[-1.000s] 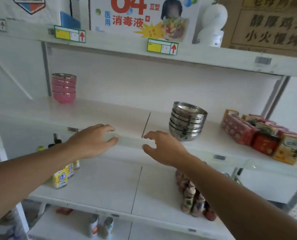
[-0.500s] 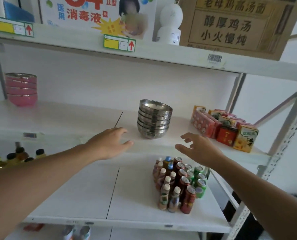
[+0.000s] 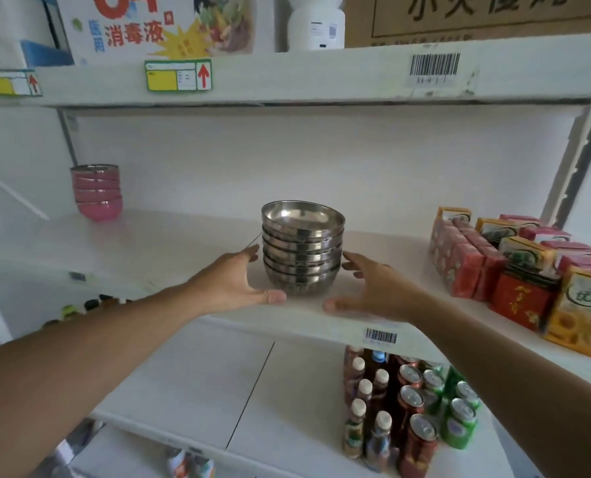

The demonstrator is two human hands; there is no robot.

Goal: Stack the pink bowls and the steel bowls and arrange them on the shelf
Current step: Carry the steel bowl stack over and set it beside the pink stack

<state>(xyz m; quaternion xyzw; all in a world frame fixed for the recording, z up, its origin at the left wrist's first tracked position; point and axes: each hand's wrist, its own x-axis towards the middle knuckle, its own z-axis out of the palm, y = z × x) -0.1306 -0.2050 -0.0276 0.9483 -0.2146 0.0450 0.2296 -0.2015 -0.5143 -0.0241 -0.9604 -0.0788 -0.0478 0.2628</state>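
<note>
A stack of several steel bowls [image 3: 302,248] stands near the front of the white middle shelf [image 3: 170,250]. My left hand [image 3: 233,282] is open at the stack's left side, its fingertips at the lower bowls. My right hand [image 3: 373,288] is open on the right side, with its fingers close to the stack's base. Neither hand is clearly gripping the bowls. A stack of several pink bowls [image 3: 97,191] with steel rims stands far back at the left end of the same shelf.
Red and yellow drink cartons [image 3: 514,267] fill the shelf's right end. Bottles and cans [image 3: 407,408] stand on the lower shelf under my right arm. The upper shelf [image 3: 321,77] holds boxes and a white bottle. A metal upright [image 3: 576,160] rises at the right.
Both hands have moved forward from the shelf's front edge to either side of the steel stack. The view has shifted right and closer to the stack.
</note>
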